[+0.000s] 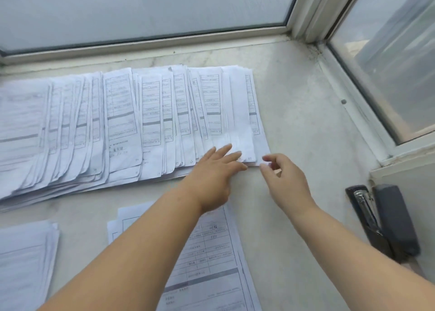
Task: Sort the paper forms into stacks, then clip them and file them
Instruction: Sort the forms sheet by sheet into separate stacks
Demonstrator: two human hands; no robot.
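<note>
Forms [122, 122] fanned along the worktop's [301, 127] back edge. My left hand [211, 169] lies flat on the row's right end; right hand [280, 171] pinches the bottom-right sheet corner. Plan: hold the fan down, peel one sheet only, check its number.

A long fan of overlapping forms [131, 122] runs left to right across the pale sill [303, 131], below the window [141, 9]. The left hand [213, 171] lies flat with straight fingers on the fan's near right corner. The right hand [283, 176] pinches the corner of the rightmost sheet [257, 122] between thumb and forefinger. Nearer lie 2 more stacks: 1 [211, 263] under the left forearm, 1 [26, 261] at the left edge. A dark stapler [386, 219] lies open at the right.
</note>
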